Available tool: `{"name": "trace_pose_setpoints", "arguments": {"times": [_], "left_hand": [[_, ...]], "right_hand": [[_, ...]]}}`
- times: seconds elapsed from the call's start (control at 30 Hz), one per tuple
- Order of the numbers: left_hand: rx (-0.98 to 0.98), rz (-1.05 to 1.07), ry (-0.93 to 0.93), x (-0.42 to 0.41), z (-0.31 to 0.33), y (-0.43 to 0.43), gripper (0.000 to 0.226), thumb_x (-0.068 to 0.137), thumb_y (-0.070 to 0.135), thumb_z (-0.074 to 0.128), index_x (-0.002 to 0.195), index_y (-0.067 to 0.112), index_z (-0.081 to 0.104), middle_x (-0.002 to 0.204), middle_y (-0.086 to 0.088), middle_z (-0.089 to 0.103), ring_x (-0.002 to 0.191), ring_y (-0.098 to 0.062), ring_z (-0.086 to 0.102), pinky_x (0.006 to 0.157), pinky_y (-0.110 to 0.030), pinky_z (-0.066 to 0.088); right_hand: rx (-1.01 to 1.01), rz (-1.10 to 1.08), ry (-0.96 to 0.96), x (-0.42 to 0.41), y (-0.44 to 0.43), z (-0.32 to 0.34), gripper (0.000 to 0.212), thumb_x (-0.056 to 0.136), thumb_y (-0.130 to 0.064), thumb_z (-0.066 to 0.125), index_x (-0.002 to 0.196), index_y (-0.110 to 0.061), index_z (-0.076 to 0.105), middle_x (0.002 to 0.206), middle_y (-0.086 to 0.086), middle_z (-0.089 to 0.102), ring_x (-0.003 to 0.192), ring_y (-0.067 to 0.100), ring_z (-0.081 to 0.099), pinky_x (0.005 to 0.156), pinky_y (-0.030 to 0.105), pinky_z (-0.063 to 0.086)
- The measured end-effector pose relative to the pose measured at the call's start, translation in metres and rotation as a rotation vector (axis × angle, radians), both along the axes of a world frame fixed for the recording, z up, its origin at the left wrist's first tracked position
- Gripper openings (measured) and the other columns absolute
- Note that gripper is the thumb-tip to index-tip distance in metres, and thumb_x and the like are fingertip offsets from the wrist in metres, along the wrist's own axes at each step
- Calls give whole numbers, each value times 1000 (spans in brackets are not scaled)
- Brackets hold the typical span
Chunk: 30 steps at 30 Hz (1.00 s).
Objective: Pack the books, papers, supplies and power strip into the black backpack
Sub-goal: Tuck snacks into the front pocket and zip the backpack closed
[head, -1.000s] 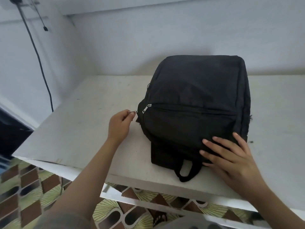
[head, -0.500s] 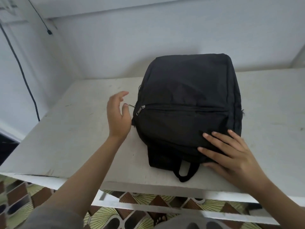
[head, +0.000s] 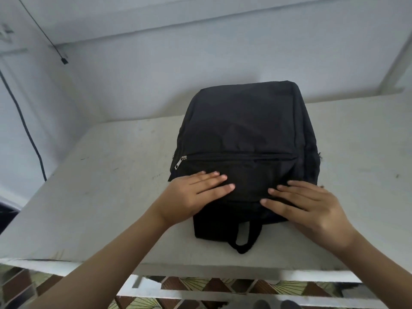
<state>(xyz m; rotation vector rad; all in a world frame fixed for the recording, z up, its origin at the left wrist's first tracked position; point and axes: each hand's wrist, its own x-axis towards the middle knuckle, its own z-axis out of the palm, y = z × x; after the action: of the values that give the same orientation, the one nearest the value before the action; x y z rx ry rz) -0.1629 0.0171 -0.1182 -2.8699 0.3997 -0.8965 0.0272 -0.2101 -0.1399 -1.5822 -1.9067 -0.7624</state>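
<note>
Backpack [head: 243, 130]: laid flat on the white table [head: 100, 197], front up, long axis running away from the person, carry loop [head: 245, 240] nearest.
Left hand [head: 191, 192]: fingers straight, pressed flat on the front pocket; nothing gripped.
Right hand [head: 312, 210]: likewise flat on the pocket's right side; nothing gripped.
Zip pull [head: 179, 162]: at the pocket's left end, just beyond the left hand, the nearer one.
Pocket zip: judged closed.

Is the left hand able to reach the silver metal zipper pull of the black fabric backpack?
Probably yes: the left hand lies flat on the black backpack close to the silver zipper pull, nothing between them.
</note>
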Motion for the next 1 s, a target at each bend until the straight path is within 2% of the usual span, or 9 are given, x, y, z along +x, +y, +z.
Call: {"name": "trace_pose_setpoints", "arguments": {"times": [0.23,0.37,0.47,0.6,0.67,0.77,0.87,0.9,1.0], "left_hand": [[-14,-23,-165,17,71,4,35,91,3,60,125,8,56,103,-8,71,90,-16,69,72,-29,58],[-140,-12,-348,47,131,3,31,87,3,63,117,2,57,95,-1,69,83,-3,60,82,-7,46],[-251,70,-470,74,178,12,33,86,14,66,118,13,57,93,12,63,82,1,58,80,1,38],[-568,145,-428,110,225,33,31,85,20,66,114,27,62,103,24,62,99,7,61,91,-17,48],[-695,138,-382,124,237,45,29,86,25,62,115,24,64,104,22,63,101,7,61,90,-17,48],[-765,82,-254,134,236,63,63,78,47,63,136,29,44,129,15,52,122,5,46,101,-17,37],[-587,324,-23,147,218,82,119,51,65,77,143,52,3,155,10,5,142,-8,9,112,-35,20],[-598,393,-24,154,213,88,124,47,65,79,140,57,-2,155,10,2,140,-5,10,110,-35,22],[-701,438,-161,179,205,113,118,52,60,81,140,56,2,149,10,22,121,3,26,97,-26,30]], "right_hand": [[168,28,-1,19,12,69,30,85,4,61,111,-8,66,87,13,71,71,30,68,65,40,53],[376,-19,48,42,34,126,24,87,8,61,108,-4,65,77,17,70,58,33,62,54,38,48],[517,-26,136,62,57,170,19,92,0,59,108,-10,63,74,21,68,59,35,60,58,38,49],[571,-86,313,93,95,213,18,92,-15,61,106,-28,64,76,17,70,69,31,63,70,35,50],[544,-96,461,112,115,228,20,90,-21,62,107,-29,67,84,10,72,78,24,66,77,31,51],[520,-129,598,144,145,248,23,87,-21,63,108,-21,72,96,-15,67,90,3,65,87,21,49],[482,-128,663,177,177,264,23,86,-16,64,107,-18,73,96,-24,64,93,-8,60,89,12,44],[448,-138,666,189,187,268,23,86,-16,64,108,-18,72,99,-21,65,95,-6,60,89,11,44],[330,-201,690,220,211,277,31,89,-24,63,119,-19,66,115,-7,66,110,5,59,91,1,36]]}}
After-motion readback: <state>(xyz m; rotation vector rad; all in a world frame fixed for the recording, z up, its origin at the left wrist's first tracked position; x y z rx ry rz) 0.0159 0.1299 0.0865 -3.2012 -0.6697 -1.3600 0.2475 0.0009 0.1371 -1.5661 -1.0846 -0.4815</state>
